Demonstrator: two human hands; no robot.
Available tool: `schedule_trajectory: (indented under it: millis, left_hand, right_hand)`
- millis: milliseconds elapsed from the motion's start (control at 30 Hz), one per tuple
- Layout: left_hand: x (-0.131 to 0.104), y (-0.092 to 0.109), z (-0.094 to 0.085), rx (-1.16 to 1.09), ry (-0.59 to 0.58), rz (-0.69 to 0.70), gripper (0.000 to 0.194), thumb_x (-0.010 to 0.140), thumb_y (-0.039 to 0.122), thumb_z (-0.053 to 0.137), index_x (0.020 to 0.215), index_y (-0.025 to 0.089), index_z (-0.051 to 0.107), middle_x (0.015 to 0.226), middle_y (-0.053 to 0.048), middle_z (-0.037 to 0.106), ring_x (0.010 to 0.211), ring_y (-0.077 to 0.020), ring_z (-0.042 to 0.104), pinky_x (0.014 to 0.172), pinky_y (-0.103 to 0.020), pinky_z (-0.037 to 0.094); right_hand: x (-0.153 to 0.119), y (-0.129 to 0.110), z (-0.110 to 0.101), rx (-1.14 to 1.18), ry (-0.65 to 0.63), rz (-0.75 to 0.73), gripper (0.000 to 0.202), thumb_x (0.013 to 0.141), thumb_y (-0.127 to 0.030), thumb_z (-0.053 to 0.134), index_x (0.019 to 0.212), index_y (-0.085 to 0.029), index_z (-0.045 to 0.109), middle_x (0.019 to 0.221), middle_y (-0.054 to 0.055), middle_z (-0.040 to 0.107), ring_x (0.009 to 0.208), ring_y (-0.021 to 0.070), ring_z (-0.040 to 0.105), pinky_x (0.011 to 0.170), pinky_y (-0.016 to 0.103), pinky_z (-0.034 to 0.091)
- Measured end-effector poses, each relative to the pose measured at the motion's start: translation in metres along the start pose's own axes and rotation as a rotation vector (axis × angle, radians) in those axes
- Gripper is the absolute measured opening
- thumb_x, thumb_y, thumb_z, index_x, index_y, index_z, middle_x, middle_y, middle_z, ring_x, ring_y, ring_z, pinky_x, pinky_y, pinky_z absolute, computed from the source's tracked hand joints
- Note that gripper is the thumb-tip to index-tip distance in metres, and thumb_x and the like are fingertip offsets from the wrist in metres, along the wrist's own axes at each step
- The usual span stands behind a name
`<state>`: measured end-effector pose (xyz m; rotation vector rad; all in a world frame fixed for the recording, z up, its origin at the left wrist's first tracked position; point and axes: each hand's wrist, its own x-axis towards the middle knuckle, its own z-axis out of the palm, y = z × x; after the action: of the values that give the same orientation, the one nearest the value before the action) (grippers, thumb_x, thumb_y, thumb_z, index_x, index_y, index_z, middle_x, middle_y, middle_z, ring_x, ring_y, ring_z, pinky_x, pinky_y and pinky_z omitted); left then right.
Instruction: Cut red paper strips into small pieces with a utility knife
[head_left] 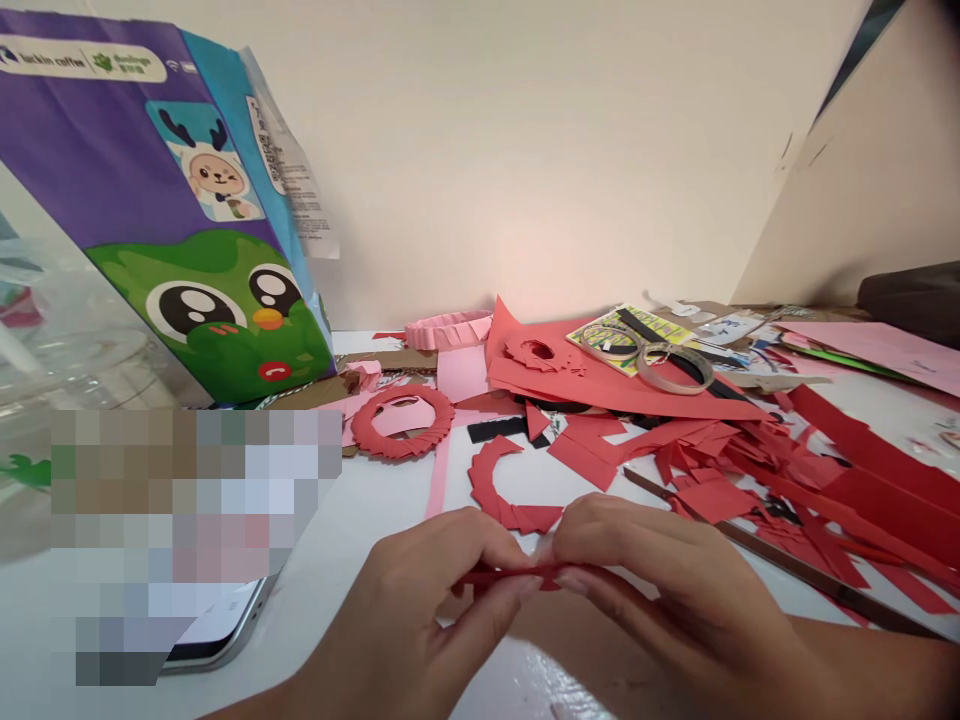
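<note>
White table (322,570) under both hands: smooth, slightly glossy, so light paper could slide if a wrist brushes it. Tall paper bag (135,180), boxy and printed, stands beyond and left of the left hand (424,590); well apart, low risk. Scrap heap (720,490), right of and beyond the right hand (671,580): loose, flat, sharp-cornered red cuttings; forearm could sweep them, mixing pieces up. Red sheet (637,395), farther ahead of the right hand: matte, pointed corner. Both hands closed, thumbs and forefingers pinching one red paper piece between them, fingertips close together. Just beyond the fingers, open red arc (487,490), overlapping folds; knuckles could nudge it out of shape. Red ring (367,425), ahead of the left hand: pleated, closed circle. Tape rolls (675,385), beyond the right hand: shiny, thin hoops. Smallest, the pinched red paper piece (553,576): thin, narrow, seen nearly edge-on; uneven pressure could crease it crooked, pulling apart could tear it. Folds hidden by fingers.
</note>
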<state>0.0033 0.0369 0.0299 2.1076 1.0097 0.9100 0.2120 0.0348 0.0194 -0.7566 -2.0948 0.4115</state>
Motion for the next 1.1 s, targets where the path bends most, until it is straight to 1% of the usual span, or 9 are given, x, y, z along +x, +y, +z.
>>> schedule_trajectory:
  millis: [100, 167, 267, 433, 533, 633, 833, 967, 1100]
  left_hand:
    - [-0.0001, -0.0017, -0.0004, 0.034, 0.039, 0.107, 0.013, 0.091, 0.016, 0.058, 0.084, 0.025, 0.064, 0.076, 0.006, 0.071, 0.066, -0.0103, 0.066, 0.061, -0.015, 0.049]
    - [0.0002, -0.0018, -0.0010, 0.040, 0.057, 0.136, 0.013, 0.091, 0.015, 0.058, 0.085, 0.025, 0.064, 0.077, 0.006, 0.070, 0.067, -0.0095, 0.066, 0.063, -0.014, 0.049]
    - [0.0015, -0.0014, -0.0015, 0.049, 0.059, 0.144, 0.013, 0.090, 0.014, 0.060, 0.086, 0.025, 0.064, 0.077, 0.007, 0.070, 0.067, -0.0077, 0.066, 0.063, -0.011, 0.049]
    - [0.0033, -0.0014, -0.0004, 0.066, 0.062, 0.170, 0.014, 0.090, 0.013, 0.060, 0.090, 0.026, 0.066, 0.078, 0.007, 0.072, 0.065, -0.0068, 0.065, 0.061, -0.010, 0.047]
    - [0.0022, -0.0015, 0.0003, 0.047, 0.059, 0.178, 0.015, 0.090, 0.013, 0.059, 0.092, 0.027, 0.066, 0.082, 0.007, 0.073, 0.065, -0.0065, 0.065, 0.060, -0.009, 0.047]
    - [0.0010, -0.0019, 0.0002, 0.036, 0.051, 0.160, 0.014, 0.091, 0.014, 0.059, 0.091, 0.027, 0.065, 0.081, 0.007, 0.073, 0.063, -0.0062, 0.064, 0.058, -0.009, 0.047]
    - [-0.0009, -0.0040, 0.0000, 0.043, 0.055, 0.157, 0.013, 0.090, 0.014, 0.058, 0.092, 0.026, 0.062, 0.080, 0.007, 0.071, 0.068, -0.0082, 0.067, 0.064, -0.013, 0.050]
    - [-0.0014, -0.0038, -0.0001, 0.058, 0.045, 0.171, 0.013, 0.091, 0.013, 0.055, 0.086, 0.025, 0.059, 0.080, 0.006, 0.069, 0.068, -0.0096, 0.066, 0.063, -0.016, 0.050]
    - [-0.0007, -0.0030, -0.0005, 0.041, 0.038, 0.170, 0.015, 0.092, 0.012, 0.053, 0.086, 0.024, 0.060, 0.080, 0.005, 0.070, 0.069, -0.0105, 0.066, 0.064, -0.017, 0.051]
  right_hand:
    - [0.0002, -0.0004, -0.0007, -0.021, 0.030, 0.013, 0.004, 0.092, -0.021, 0.065, 0.096, -0.020, 0.066, 0.081, 0.002, 0.075, 0.072, 0.0111, 0.070, 0.069, 0.016, 0.055]
    - [-0.0003, -0.0008, -0.0012, -0.019, 0.027, 0.018, 0.003, 0.092, -0.022, 0.065, 0.091, -0.019, 0.066, 0.077, 0.002, 0.074, 0.069, 0.0115, 0.069, 0.066, 0.017, 0.055]
    - [-0.0011, -0.0015, -0.0016, -0.001, 0.008, 0.001, 0.006, 0.093, -0.018, 0.063, 0.087, -0.018, 0.066, 0.072, 0.002, 0.072, 0.064, 0.0115, 0.067, 0.061, 0.017, 0.054]
    - [0.0005, -0.0033, -0.0032, 0.019, 0.015, 0.012, 0.007, 0.092, -0.012, 0.061, 0.088, -0.017, 0.065, 0.074, 0.003, 0.072, 0.066, 0.0121, 0.066, 0.063, 0.019, 0.054]
    - [0.0020, -0.0045, -0.0046, 0.019, -0.018, 0.015, 0.009, 0.092, -0.012, 0.060, 0.089, -0.016, 0.067, 0.075, 0.004, 0.072, 0.067, 0.0115, 0.066, 0.062, 0.017, 0.054]
    - [0.0023, -0.0046, -0.0041, 0.019, -0.034, 0.009, 0.009, 0.092, -0.011, 0.059, 0.091, -0.015, 0.067, 0.075, 0.005, 0.072, 0.067, 0.0118, 0.066, 0.063, 0.017, 0.054]
    - [0.0019, -0.0052, -0.0022, 0.005, -0.021, -0.028, 0.012, 0.093, -0.009, 0.057, 0.094, -0.017, 0.066, 0.076, 0.005, 0.074, 0.066, 0.0120, 0.068, 0.063, 0.016, 0.054]
    - [0.0035, -0.0073, -0.0047, -0.048, -0.045, -0.044, 0.015, 0.095, -0.011, 0.054, 0.093, -0.017, 0.067, 0.078, 0.006, 0.076, 0.068, 0.0129, 0.070, 0.065, 0.017, 0.056]
    - [0.0055, -0.0087, -0.0067, -0.069, -0.037, -0.009, 0.017, 0.097, -0.015, 0.052, 0.090, -0.018, 0.067, 0.079, 0.005, 0.077, 0.067, 0.0128, 0.071, 0.062, 0.017, 0.056]
